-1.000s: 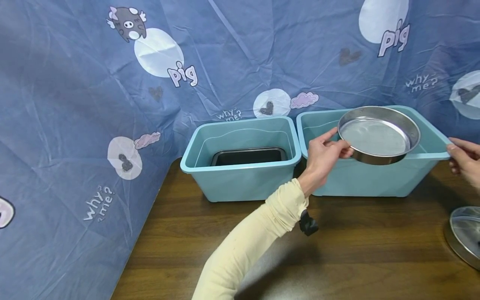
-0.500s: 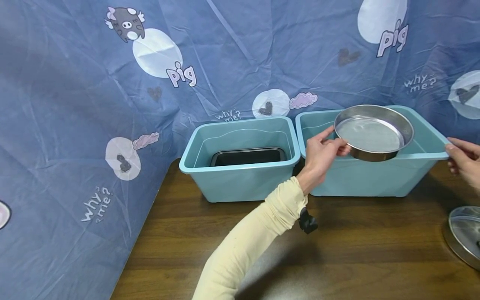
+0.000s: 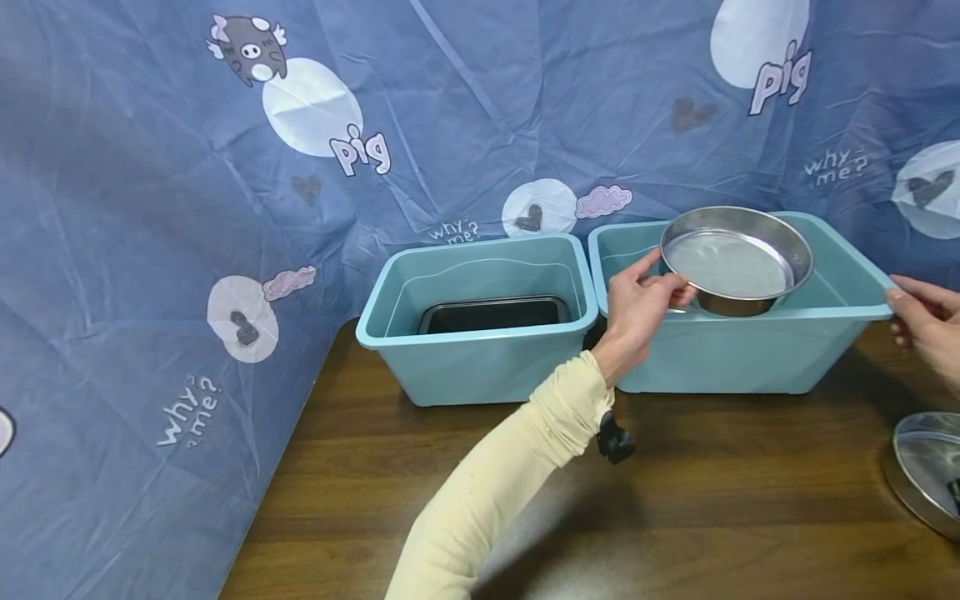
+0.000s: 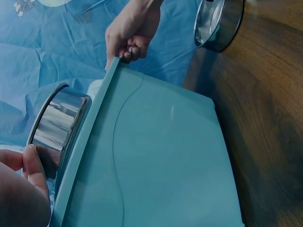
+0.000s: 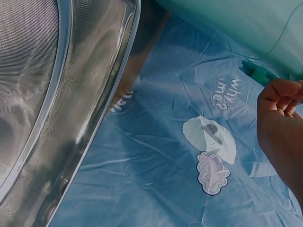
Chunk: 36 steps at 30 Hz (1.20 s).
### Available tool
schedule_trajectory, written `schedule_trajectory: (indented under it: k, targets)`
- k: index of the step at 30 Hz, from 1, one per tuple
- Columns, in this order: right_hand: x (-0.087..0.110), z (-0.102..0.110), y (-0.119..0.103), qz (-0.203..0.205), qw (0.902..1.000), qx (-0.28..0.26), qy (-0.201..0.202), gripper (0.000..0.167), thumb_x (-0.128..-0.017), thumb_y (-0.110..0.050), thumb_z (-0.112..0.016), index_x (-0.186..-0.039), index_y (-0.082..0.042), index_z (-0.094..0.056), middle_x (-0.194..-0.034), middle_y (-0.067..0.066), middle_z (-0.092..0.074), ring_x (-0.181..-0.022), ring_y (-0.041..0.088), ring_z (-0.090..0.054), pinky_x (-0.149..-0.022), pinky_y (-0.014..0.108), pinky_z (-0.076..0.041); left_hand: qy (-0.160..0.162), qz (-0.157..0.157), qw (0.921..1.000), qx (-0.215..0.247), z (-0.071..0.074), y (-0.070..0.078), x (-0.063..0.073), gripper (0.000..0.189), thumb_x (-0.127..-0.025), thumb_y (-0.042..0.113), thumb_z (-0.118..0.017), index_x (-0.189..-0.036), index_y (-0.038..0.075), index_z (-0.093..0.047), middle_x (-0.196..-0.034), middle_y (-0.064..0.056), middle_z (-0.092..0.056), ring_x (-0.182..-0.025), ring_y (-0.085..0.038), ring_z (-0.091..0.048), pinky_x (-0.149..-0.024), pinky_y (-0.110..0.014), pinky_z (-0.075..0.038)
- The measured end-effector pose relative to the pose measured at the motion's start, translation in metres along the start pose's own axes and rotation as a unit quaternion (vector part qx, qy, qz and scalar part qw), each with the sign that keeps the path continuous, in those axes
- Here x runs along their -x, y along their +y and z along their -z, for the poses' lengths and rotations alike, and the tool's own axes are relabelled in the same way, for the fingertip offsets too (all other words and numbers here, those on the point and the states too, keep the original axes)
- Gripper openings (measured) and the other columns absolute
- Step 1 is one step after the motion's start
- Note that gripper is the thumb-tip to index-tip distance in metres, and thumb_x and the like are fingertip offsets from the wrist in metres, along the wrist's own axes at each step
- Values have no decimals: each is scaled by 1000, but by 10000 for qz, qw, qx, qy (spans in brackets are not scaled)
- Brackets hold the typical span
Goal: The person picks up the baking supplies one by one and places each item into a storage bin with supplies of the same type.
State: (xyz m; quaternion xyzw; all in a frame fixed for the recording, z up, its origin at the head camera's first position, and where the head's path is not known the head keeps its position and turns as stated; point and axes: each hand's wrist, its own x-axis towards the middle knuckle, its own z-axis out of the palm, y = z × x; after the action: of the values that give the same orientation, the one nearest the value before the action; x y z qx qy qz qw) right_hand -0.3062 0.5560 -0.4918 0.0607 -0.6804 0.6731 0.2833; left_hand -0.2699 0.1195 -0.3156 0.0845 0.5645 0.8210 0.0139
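Observation:
My left hand (image 3: pixel 641 308) pinches the near left side of a round metal sieve (image 3: pixel 727 262) with a mesh bottom. The sieve is over the opening of the right teal bin (image 3: pixel 720 358), overlapping its front rim in the head view. In the left wrist view, its shiny wall (image 4: pixel 57 118) lies beside the bin's rim, with my left thumb on it. My right hand (image 3: pixel 930 321), partly cut off by the frame, grips the right corner of that bin's rim. The right wrist view has mesh and a metal rim (image 5: pixel 94 104) filling its left side.
A second teal bin (image 3: pixel 480 367) stands at the left, with a dark rectangular pan (image 3: pixel 495 314) inside. Another round metal sieve (image 3: pixel 926 458) with something black in it sits on the wooden table (image 3: pixel 697 508) at the right. A blue printed cloth (image 3: pixel 450 108) hangs behind.
The sieve has shifted left and slightly away over the right bin, looking a little smaller. My right hand stays at the bin's corner. The head view has drifted slightly.

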Motion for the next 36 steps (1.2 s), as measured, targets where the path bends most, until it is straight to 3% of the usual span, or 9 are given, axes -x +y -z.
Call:
schedule_trajectory:
  k: [10, 16, 19, 23, 26, 30, 32, 36]
  targets:
    - [6, -8, -6, 9, 9997, -231, -35, 32, -102, -1, -62, -128, -17, -75, -71, -5, -69, -51, 1, -61, -38, 14, -45, 51, -43, 9996, -285, 1, -1, 1, 55, -88, -11, -68, -142, -2, -59, -77, -19, -73, -58, -6, -62, -75, -19, -56]
    - [0, 4, 10, -104, 9973, 715, 118, 36, -103, -13, -66, -139, -13, -67, -73, -6, -67, -52, 0, -59, -38, 17, -46, 155, -60, 9987, -481, 1, -1, -1, 56, -90, -8, -69, -145, 0, -57, -78, -16, -75, -60, -5, -62, -79, -18, -55]
    - [-3, 9, 15, -180, 9979, 613, 148, 39, -102, -13, -67, -141, -7, -65, -73, -4, -67, -52, 2, -59, -38, 19, -46, 137, -88, 9981, -602, 0, 0, -1, 58, -89, -10, -68, -144, 2, -59, -78, -14, -76, -65, -4, -64, -80, -16, -52]
    - [-2, 4, 11, -141, 9995, 287, 78, 35, -101, -10, -68, -137, -9, -68, -75, -4, -69, -53, 2, -61, -38, 18, -47, -192, 129, 9991, -363, -1, 1, 0, 58, -90, -14, -61, -145, 4, -59, -85, -17, -77, -83, -22, -77, -82, -20, -57]
    - [7, -14, -14, -69, 9999, -102, -53, 29, -102, -6, -65, -128, -14, -74, -74, -6, -70, -53, 1, -61, -40, 16, -47, -468, 453, 9977, -161, -1, 1, 3, 55, -94, -14, -57, -146, 5, -58, -89, -20, -76, -96, -39, -73, -84, -25, -59]
    - [22, -38, -51, -112, 9994, -332, 12, 29, -102, -2, -61, -120, -18, -77, -69, -4, -68, -50, 1, -59, -40, 14, -46, -652, 561, 9963, -29, 0, -1, 7, 52, -95, -15, -57, -142, 6, -61, -91, -22, -76, -100, -44, -71, -85, -26, -59]
    - [22, -36, -50, -155, 9996, -225, 82, 29, -103, -3, -61, -120, -19, -77, -68, -4, -68, -50, 1, -59, -40, 14, -45, -706, 493, 9962, 141, 0, -2, 8, 50, -94, -16, -56, -139, 4, -62, -93, -26, -75, -102, -47, -69, -83, -27, -60]
    - [8, -13, -20, -90, 9999, 1, 45, 30, -102, -7, -64, -128, -18, -74, -68, -6, -68, -50, 0, -60, -38, 15, -45, -810, 365, 9954, 343, 3, -3, 10, 45, -95, -17, -53, -134, 2, -65, -95, -30, -73, -104, -50, -67, -79, -30, -61]
